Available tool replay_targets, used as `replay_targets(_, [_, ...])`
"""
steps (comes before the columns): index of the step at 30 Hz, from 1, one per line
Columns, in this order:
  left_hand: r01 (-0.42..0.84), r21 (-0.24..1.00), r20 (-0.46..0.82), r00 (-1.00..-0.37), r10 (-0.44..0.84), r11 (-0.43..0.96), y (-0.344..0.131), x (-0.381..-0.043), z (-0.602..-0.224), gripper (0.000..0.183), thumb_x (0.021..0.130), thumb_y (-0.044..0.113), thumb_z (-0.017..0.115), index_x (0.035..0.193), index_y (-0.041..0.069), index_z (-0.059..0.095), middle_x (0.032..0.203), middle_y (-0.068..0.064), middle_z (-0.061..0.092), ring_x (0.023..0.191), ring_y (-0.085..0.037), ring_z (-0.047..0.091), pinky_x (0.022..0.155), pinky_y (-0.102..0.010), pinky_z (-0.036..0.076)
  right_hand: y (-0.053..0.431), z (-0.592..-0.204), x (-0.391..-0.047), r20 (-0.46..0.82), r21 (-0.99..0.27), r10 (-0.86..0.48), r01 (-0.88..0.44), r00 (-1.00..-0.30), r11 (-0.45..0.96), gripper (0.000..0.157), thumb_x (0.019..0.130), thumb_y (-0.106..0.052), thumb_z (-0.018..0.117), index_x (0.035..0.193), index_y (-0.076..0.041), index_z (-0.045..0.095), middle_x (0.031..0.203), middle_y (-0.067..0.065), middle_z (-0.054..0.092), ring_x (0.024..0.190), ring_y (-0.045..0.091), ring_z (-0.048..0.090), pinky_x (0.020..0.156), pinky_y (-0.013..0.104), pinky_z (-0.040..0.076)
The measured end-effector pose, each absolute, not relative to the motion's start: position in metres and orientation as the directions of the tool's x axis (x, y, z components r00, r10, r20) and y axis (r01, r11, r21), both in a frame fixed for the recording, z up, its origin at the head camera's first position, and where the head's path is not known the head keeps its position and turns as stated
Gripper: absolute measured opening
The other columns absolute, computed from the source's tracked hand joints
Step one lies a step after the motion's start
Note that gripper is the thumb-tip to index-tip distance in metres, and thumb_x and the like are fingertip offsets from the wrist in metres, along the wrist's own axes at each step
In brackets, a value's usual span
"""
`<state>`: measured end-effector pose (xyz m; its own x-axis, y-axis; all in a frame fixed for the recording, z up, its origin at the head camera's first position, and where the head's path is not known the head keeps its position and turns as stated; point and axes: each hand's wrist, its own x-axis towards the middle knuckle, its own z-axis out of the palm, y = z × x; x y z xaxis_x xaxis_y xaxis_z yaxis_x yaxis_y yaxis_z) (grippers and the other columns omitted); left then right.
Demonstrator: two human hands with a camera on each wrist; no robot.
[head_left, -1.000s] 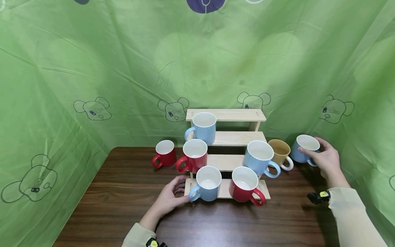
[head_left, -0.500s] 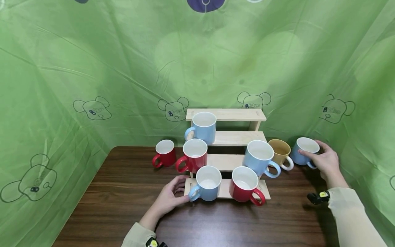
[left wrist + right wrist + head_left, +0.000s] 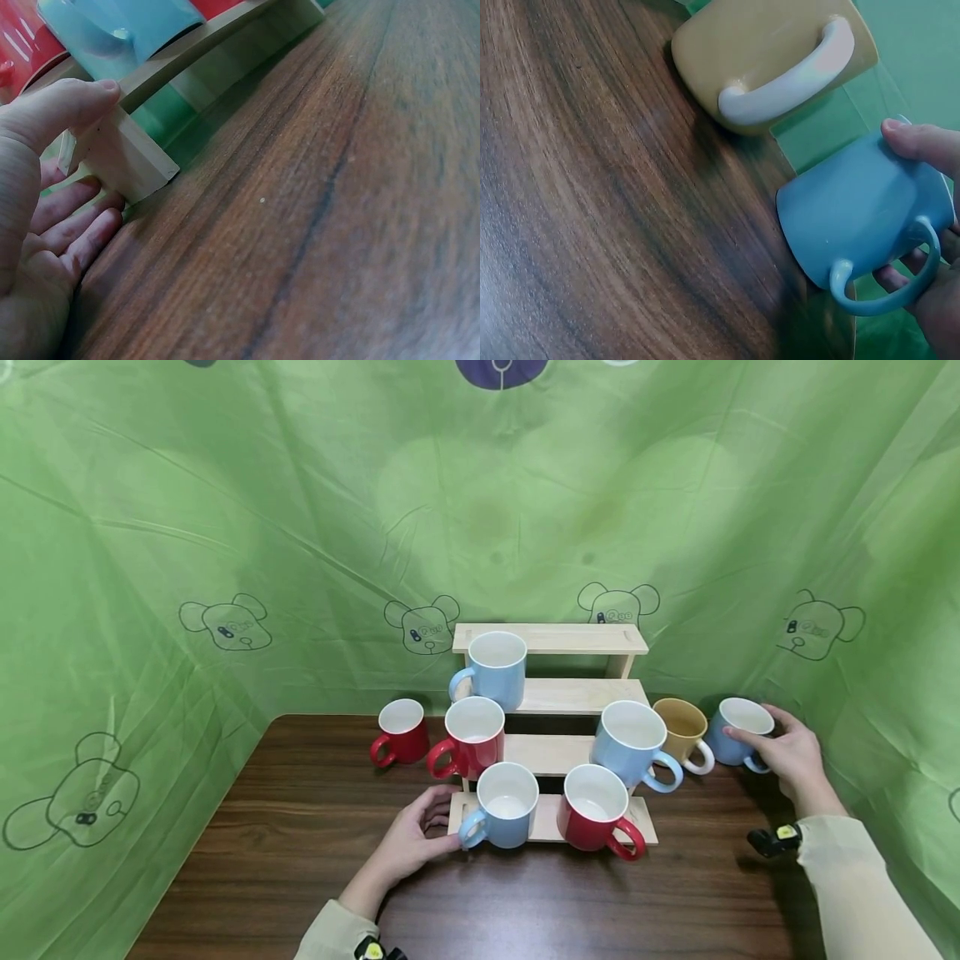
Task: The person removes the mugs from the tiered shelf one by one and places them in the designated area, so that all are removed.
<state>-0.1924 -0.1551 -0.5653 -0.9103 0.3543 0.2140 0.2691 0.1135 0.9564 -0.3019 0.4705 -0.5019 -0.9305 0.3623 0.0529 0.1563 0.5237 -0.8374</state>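
On the far right of the table, my right hand (image 3: 795, 758) grips a light-blue mug (image 3: 723, 747) near its rim, thumb on one side and fingers on the other. In the right wrist view that blue mug (image 3: 855, 206) has its base at the tabletop, next to a tan mug (image 3: 757, 45) with a white handle. My left hand (image 3: 409, 838) holds the front left corner of a stepped wooden rack (image 3: 549, 753). Its thumb presses the bottom step's end while the fingers curl against the side panel (image 3: 124, 154). Just above the thumb stands a blue mug (image 3: 507, 814).
The rack also bears a red mug (image 3: 592, 818) in front, a red mug (image 3: 480, 752) at left, a blue mug (image 3: 626, 747) at right and a blue mug (image 3: 502, 681) higher up. Left of it stands a red mug (image 3: 405, 739). Green cloth (image 3: 337, 527) hangs behind the brown table (image 3: 285, 860).
The blue mug in my right hand has come down and slightly left, closer to the tan mug, and now stands at table level. My left hand and the rack have stayed put.
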Motion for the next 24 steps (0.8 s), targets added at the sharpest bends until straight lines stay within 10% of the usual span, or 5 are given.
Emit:
replay_targets(14, [0.266, 0.959, 0.215, -0.909, 0.357, 0.1, -0.155, -0.192, -0.565, 0.067, 0.089, 0.008, 0.09, 0.148, 0.001, 0.057, 0.137, -0.022, 0.068, 0.121, -0.041, 0.068, 0.1, -0.032, 0.06, 0.475, -0.502, -0.304, 0.062, -0.828, 0.289, 0.112, -0.955, 0.549, 0.101, 0.095, -0.04, 0.088, 0.167, 0.005, 0.034, 0.145, 0.027, 0.052, 0.097, 0.0, 0.05, 0.072, 0.008, 0.048])
replay_targets(24, [0.273, 0.957, 0.223, -0.907, 0.357, 0.096, -0.155, -0.191, -0.565, 0.067, 0.089, 0.007, 0.089, 0.148, 0.001, 0.057, 0.137, -0.022, 0.068, 0.121, -0.039, 0.068, 0.1, -0.032, 0.06, 0.478, -0.49, -0.304, 0.033, -0.746, 0.182, 0.097, -0.983, 0.659, 0.103, 0.101, -0.042, 0.079, 0.166, 0.013, 0.022, 0.153, 0.044, 0.043, 0.121, 0.043, 0.05, 0.072, 0.014, 0.041])
